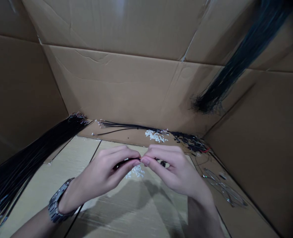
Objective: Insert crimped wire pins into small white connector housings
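Hands, two: left hand (pixel 106 168) pinching one thin black cable (pixel 127 160); right hand (pixel 179 168) pinching at its small orange part (pixel 140 158); held above the surface (pixel 74 165). Handling, as judged: fingertips close together, light pressure, cable straight. Long axis: left to right, orange part pointing rightward.

No readable text or signs.

Hands (pixel 106 168) (pixel 172 167) pinching a thin black cable (pixel 126 161) — white bits (pixel 137 171) beneath, cable bundle (pixel 43 143) at left; cardboard walls (pixel 121 89)
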The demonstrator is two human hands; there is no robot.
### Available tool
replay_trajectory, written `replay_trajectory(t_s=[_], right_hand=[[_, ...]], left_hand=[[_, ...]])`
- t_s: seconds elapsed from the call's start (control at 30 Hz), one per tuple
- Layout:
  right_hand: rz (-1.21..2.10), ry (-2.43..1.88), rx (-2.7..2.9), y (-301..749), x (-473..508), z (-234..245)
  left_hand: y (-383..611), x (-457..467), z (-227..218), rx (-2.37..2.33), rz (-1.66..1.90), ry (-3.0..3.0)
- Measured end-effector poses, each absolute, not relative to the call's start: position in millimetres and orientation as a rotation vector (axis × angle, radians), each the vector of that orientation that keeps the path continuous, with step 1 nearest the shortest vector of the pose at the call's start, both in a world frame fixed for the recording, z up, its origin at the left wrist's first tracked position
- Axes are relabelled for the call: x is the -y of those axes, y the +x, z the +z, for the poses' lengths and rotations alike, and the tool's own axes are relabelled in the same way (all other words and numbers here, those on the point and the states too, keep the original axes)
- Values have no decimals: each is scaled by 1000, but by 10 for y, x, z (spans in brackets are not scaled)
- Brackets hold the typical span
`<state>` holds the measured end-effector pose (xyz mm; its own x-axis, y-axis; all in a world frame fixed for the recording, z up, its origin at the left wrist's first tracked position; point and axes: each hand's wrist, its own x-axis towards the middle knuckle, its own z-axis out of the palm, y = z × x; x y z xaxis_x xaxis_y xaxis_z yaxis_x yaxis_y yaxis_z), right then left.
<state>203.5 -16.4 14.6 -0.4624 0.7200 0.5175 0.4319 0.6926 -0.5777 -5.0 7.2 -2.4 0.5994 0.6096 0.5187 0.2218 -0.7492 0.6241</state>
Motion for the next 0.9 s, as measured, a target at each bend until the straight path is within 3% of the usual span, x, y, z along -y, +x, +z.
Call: replay_trajectory(t_s=[0.17,0.37,0.67,0.77,0.9], right_hand=[[357,-793,2009,2080,162,129],[239,-692,1724,2327,205,182],[520,-1047,2142,2226,87,218],[564,-1437,2091,2502,-27,24],[546,-1776,2059,2953,-121,-631]], left_hand=[[-35,-19,23,-717,966,2115],[-117,-78,106,-755,575,1978],[44,-104,-56,-670,704,1652],[66,-141,-92,-665,664,1610],[63,-176,-148,-650,678,1617]])
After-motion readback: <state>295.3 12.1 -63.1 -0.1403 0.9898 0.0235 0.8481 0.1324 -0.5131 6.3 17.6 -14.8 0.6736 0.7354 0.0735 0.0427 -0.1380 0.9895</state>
